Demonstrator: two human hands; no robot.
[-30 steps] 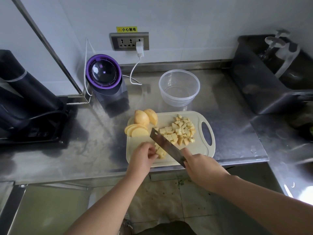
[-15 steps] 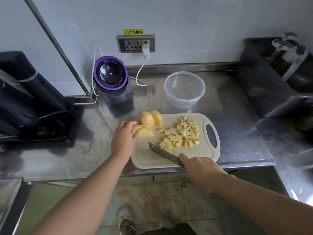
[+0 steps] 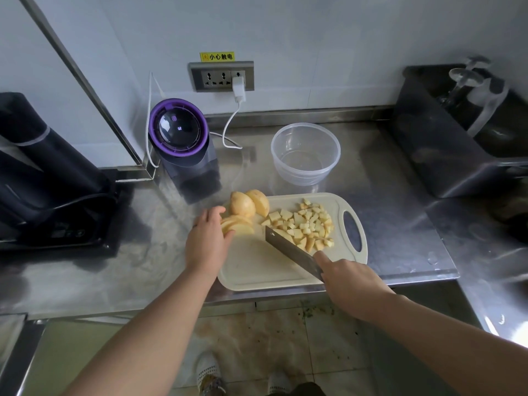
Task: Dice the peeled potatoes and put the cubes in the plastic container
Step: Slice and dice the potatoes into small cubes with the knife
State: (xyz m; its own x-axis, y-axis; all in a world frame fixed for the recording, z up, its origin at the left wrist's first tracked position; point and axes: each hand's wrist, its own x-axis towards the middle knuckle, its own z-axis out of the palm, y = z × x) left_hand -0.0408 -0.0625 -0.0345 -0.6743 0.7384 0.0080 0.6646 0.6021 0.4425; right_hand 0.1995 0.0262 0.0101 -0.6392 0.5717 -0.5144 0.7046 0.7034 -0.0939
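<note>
A cream cutting board lies at the counter's front edge. A heap of potato cubes covers its right half. Two peeled potato halves stand at its back left corner, with a stack of potato slices just in front of them. My left hand holds the stack of slices from the left, thumb on its near side. My right hand grips the handle of a cleaver, whose blade rests against the near side of the cube heap. The clear plastic container stands behind the board with nothing in it.
A purple-rimmed appliance stands behind the board's left corner, its white cable plugged into the wall socket. A black machine fills the left. A dark bin sits at the right.
My left hand left the cubes near the blade and went to the back left, onto the stack of slices. The cleaver pushed the fresh cubes right, against the heap.
</note>
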